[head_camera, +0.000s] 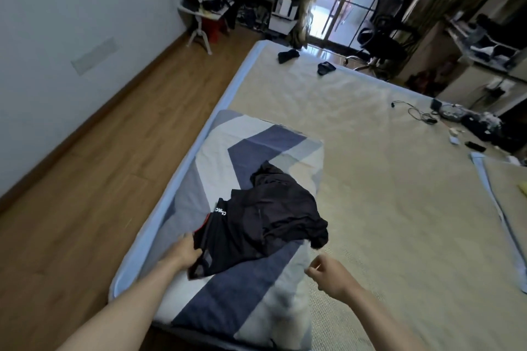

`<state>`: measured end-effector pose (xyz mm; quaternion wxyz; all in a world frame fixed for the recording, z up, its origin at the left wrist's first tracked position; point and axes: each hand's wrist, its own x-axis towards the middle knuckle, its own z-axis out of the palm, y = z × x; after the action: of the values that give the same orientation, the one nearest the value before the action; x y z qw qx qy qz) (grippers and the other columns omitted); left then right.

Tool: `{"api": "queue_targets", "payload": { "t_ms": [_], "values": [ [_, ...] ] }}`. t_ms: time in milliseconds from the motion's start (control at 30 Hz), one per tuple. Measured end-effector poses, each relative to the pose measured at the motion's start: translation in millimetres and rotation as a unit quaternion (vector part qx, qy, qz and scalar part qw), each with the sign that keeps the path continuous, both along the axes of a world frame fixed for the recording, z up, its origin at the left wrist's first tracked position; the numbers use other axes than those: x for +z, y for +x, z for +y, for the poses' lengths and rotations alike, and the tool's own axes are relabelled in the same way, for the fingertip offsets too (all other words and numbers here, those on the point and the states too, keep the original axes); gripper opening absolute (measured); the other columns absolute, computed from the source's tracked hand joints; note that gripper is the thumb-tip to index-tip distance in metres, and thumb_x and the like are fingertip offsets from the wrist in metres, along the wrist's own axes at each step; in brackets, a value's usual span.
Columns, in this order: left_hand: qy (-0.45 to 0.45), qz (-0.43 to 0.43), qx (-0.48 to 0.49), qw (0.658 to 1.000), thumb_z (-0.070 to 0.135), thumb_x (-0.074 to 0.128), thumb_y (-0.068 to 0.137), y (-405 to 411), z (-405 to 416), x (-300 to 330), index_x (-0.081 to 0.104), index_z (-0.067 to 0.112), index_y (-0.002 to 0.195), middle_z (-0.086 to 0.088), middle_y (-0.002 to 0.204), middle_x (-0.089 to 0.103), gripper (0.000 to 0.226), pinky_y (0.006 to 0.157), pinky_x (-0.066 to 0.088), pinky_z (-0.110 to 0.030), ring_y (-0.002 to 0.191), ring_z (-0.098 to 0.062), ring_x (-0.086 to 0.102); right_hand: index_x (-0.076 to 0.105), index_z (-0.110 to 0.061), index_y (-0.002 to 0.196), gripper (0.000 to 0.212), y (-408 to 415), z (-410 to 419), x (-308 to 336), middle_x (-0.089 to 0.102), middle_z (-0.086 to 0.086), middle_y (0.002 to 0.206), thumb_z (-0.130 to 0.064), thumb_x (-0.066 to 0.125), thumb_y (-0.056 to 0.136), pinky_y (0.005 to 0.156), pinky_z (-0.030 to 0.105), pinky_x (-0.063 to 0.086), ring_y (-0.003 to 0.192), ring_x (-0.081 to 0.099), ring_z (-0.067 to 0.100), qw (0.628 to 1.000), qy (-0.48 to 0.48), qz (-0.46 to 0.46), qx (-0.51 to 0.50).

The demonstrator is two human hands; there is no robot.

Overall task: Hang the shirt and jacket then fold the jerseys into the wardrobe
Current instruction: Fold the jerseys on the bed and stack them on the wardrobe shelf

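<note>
Our left hand (186, 248) pinches the near edge of the crumpled black jersey with white letters (265, 216). Our right hand (328, 272) hangs just beside it, fingers curled, and seems to hold nothing, though it is hard to tell. The jersey lies on the blue, grey and white folded quilt (245, 151) on the straw-coloured bed mat (385, 179), probably so we can flatten it for folding. It lies longways from our left hand up toward the right.

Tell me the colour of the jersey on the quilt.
Black jersey, white lettering, red trim; head view.
</note>
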<state>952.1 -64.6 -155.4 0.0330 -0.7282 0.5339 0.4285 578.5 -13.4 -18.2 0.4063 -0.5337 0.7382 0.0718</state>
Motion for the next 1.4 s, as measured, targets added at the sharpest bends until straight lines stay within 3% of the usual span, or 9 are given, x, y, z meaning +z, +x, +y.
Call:
{"api": "queue_targets", "payload": {
  "t_ms": [200,300,400,533,767,867,1000,1200,1400],
  "values": [
    [-0.011,0.028,0.095,0.995,0.037,0.073,0.090,-17,-47,-56,0.039,0.007,0.148,-0.016,0.148,0.051,0.074,0.109,0.041,-0.043,0.133,-0.037,0.051,0.062,-0.018,0.111,0.033,-64,30,-8,0.069,0.001,0.109,-0.047,0.058,0.098,0.082,0.034,0.051,0.094,0.065,0.016,0.999,0.035,0.039,-0.005],
    [0.004,0.084,0.108,0.991,0.038,0.077,0.087,-9,-60,-92,0.061,0.013,0.115,-0.010,0.115,0.070,0.041,0.095,0.048,-0.039,0.108,-0.029,0.065,0.062,-0.018,0.115,0.036,-84,44,-14,0.068,0.002,0.113,-0.049,0.057,0.098,0.087,0.037,0.053,0.099,0.065,0.018,0.998,0.048,0.032,-0.011],
    [-0.031,0.148,0.118,0.981,0.014,0.071,0.094,-41,-54,-20,0.063,0.008,0.079,-0.007,0.074,0.061,0.018,0.066,0.042,-0.025,0.073,-0.012,0.061,0.061,-0.018,0.115,0.036,-90,50,-13,0.068,0.001,0.112,-0.050,0.057,0.098,0.087,0.036,0.053,0.099,0.065,0.017,0.998,0.056,0.024,-0.008],
    [-0.069,0.239,0.074,0.966,0.008,0.065,0.097,-70,-60,64,0.069,0.006,0.085,-0.002,0.075,0.067,0.013,0.058,0.041,-0.008,0.060,0.004,0.057,0.062,-0.019,0.110,0.031,-77,25,0,0.068,0.001,0.108,-0.048,0.058,0.098,0.084,0.035,0.051,0.098,0.065,0.019,0.999,0.031,0.001,0.024],
    [-0.180,0.365,0.003,0.913,0.023,0.064,0.099,-116,-50,269,0.070,0.003,0.093,0.003,0.070,0.064,0.022,0.062,0.041,-0.017,0.068,-0.007,0.056,0.062,-0.015,0.104,0.009,23,-57,129,0.073,0.003,0.086,-0.022,0.065,0.099,0.066,0.031,0.054,0.070,0.064,0.016,0.898,-0.180,-0.392,-0.085],
    [-0.252,0.422,0.018,0.871,0.031,0.068,0.096,-138,-36,342,0.070,0.002,0.100,-0.009,0.086,0.073,0.029,0.067,0.047,-0.030,0.078,-0.020,0.063,0.052,-0.019,0.125,0.038,44,-57,196,0.074,0.005,0.098,-0.033,0.070,0.095,0.069,0.027,0.056,0.076,0.070,0.015,0.842,-0.185,-0.501,-0.077],
    [-0.334,0.474,0.057,0.813,0.017,0.059,0.099,-171,-16,414,0.066,0.005,0.109,-0.007,0.093,0.074,0.018,0.070,0.057,-0.023,0.078,-0.016,0.069,0.037,-0.042,0.138,0.084,37,-42,248,0.071,-0.009,0.112,-0.068,0.078,0.069,0.089,0.032,0.057,0.094,0.072,0.007,0.856,-0.265,-0.444,-0.013],
    [-0.330,0.441,0.026,0.834,0.011,0.046,0.104,-217,-5,466,0.066,0.028,0.121,0.004,0.096,0.075,0.031,0.064,0.051,-0.016,0.069,-0.006,0.066,0.040,-0.024,0.138,0.074,10,-55,293,0.068,-0.009,0.118,-0.031,0.086,0.080,0.101,0.032,0.054,0.111,0.067,0.002,0.811,-0.338,-0.478,0.010],
    [-0.283,0.462,0.037,0.840,0.006,0.030,0.099,-234,0,465,0.062,0.036,0.122,0.011,0.118,0.074,0.049,0.084,0.046,-0.035,0.097,-0.018,0.065,0.034,-0.029,0.137,0.070,-11,-55,291,0.064,-0.006,0.120,-0.039,0.075,0.082,0.083,0.029,0.052,0.109,0.065,0.015,0.863,-0.383,-0.328,-0.013]
  ]
}}
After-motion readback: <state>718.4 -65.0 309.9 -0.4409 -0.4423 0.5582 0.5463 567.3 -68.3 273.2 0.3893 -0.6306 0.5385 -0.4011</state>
